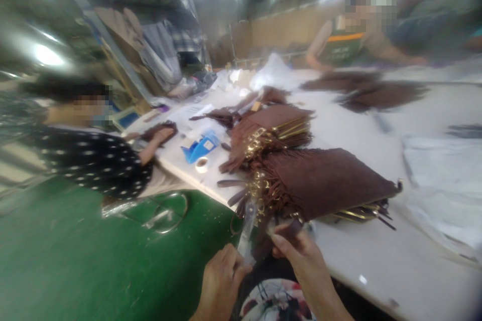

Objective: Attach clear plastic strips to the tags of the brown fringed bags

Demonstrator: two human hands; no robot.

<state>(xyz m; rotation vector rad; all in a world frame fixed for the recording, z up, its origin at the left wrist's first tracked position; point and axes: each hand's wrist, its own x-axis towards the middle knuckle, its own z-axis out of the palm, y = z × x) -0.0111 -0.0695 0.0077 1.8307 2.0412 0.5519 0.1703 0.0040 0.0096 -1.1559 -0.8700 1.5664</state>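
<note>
A dark brown strap (294, 227) is at the lower middle of the frame, just below the near stack of fringed brown bags (320, 180). The right hand (299, 253) pinches the strap between thumb and bent fingers. The left hand (222, 266), lower and further left in the frame, has its fingers curled inward and its thumb against the lower end of a clear plastic strip (246, 233); blur hides the exact contact. Gold-coloured clasps (259, 185) and loose fringe crowd the left end of the near stack, right of centre in the frame. Above it, near the middle of the frame, lies a second stack of brown bags (271, 123) with gold-coloured edging. To the left of the stacks are a blue tape dispenser (201, 148) and, just below it, a roll of tape (202, 164). All rest on a white table (406, 273) that spreads to the right edge. At the left of the frame, a person in a dotted top (90, 155) has a hand on a brown piece (158, 131). Another person (342, 45) is at the upper right, beyond more brown pieces (384, 93). Green floor (75, 261) fills the lower left.
</note>
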